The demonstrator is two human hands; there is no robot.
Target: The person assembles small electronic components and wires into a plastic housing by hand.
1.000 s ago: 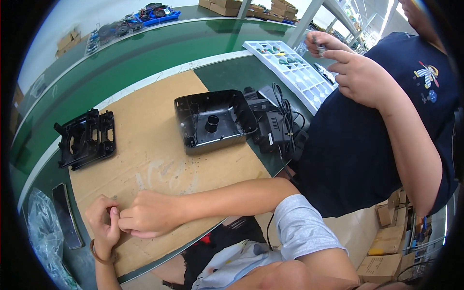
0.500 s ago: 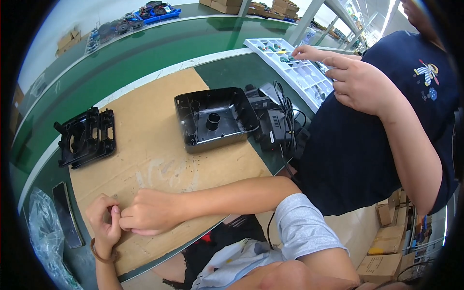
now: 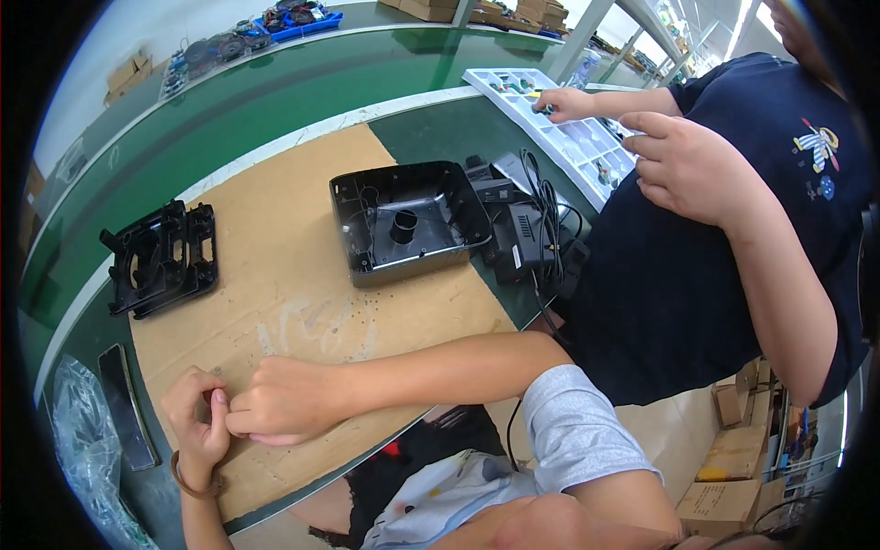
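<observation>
Close together over the near left part of the brown cardboard sheet (image 3: 257, 220), both my hands are closed. My left hand (image 3: 197, 417), with a band at its wrist, has curled fingers and its thumb up. Against it rests my right hand (image 3: 289, 399), its fingers folded in. Whatever they may hold is hidden. Beyond them stands an open black plastic housing (image 3: 412, 266) with a round post inside. At the sheet's left edge lie black plastic frame parts (image 3: 170, 257), one partly over another.
Black power adapters with coiled cables (image 3: 527, 234) crowd the housing's right side. A co-worker's hand (image 3: 564, 105) reaches into a white compartment tray (image 3: 550, 137) of small parts; their other hand (image 3: 683, 165) hovers nearby. A phone (image 3: 126, 408) and clear plastic bag (image 3: 87, 440) lie left.
The co-worker's far hand has moved left and down into the tray, at small green parts. My hands have kept their place and pose.
</observation>
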